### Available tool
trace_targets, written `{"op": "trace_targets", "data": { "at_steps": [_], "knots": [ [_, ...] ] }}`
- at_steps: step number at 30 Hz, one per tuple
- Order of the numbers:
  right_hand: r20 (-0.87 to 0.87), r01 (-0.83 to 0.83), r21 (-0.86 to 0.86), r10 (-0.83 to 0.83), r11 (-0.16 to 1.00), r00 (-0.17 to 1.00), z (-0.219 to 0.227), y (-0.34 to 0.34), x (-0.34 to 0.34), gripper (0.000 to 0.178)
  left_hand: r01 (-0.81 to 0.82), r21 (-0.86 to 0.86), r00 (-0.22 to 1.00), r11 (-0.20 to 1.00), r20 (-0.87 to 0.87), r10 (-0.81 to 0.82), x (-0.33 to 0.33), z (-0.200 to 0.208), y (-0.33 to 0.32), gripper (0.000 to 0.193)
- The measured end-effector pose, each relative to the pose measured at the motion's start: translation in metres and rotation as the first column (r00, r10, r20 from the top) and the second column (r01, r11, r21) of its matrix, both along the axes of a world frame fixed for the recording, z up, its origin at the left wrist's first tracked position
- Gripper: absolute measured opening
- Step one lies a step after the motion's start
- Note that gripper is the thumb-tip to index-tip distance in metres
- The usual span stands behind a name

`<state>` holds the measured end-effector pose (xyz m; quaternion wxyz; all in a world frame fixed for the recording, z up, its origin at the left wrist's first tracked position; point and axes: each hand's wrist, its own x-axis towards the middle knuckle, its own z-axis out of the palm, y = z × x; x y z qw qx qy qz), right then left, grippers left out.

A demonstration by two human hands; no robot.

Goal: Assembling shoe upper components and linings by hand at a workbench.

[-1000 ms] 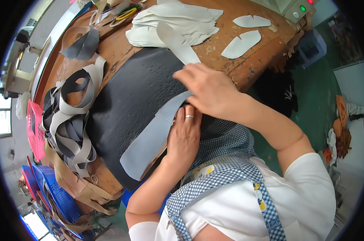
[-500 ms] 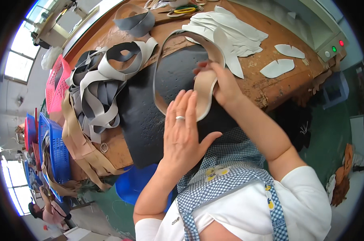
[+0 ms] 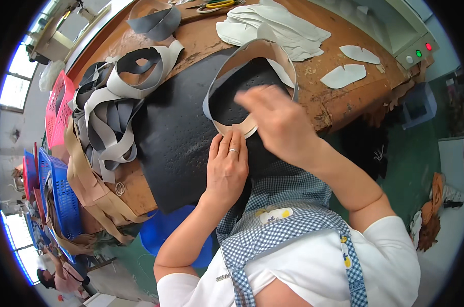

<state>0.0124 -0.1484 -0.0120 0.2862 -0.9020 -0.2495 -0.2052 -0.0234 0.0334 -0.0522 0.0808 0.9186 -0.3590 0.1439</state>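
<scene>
A beige and grey leather band (image 3: pixel 288 61), bent into a loop, stands on its edge on a black pitted mat (image 3: pixel 175 143). My left hand (image 3: pixel 228 166), with a ring on one finger, has its fingers together against the near side of the loop; its thumb is hidden. That side shows the beige face, where a seam or overlap seems to lie at the fingertips. Over the right part of the loop hovers my right hand (image 3: pixel 280 123), its fingers curled and smeared by motion. Whether it holds anything cannot be made out.
Grey and black leather bands (image 3: pixel 114 107) pile up left of the mat, beside tan strips (image 3: pixel 91 179). White leather pieces (image 3: pixel 273 30) lie at the back, with two cut pieces (image 3: pixel 343 75) to the right. Pink (image 3: pixel 58 107) and blue baskets (image 3: pixel 63 194) stand at the left.
My right hand has let go of the band's right side and moved nearer, over the loop. My left hand's fingers have drawn together at the near side. The loop now stands rounder.
</scene>
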Motion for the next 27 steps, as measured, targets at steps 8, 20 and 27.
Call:
{"op": "trace_targets", "data": {
  "at_steps": [8, 20, 27],
  "knots": [
    [-0.415, -0.174, -0.017, 0.151, 0.985, 0.897, -0.034, 0.009, 0.032, 0.018, -0.172, -0.425, 0.969, 0.889, -0.236, 0.074, -0.010, -0.007, 0.005, 0.035],
    [-0.354, -0.185, 0.150, 0.228, 0.971, 0.907, -0.050, 0.024, 0.024, 0.011, -0.387, -0.476, 0.912, 0.790, -0.324, 0.252, 0.018, -0.017, 0.013, 0.011],
    [-0.277, -0.224, 0.165, 0.263, 0.960, 0.924, -0.047, 0.015, 0.010, 0.010, -0.476, -0.437, 0.870, 0.763, -0.360, 0.337, 0.018, -0.008, 0.010, 0.023]
  ]
}}
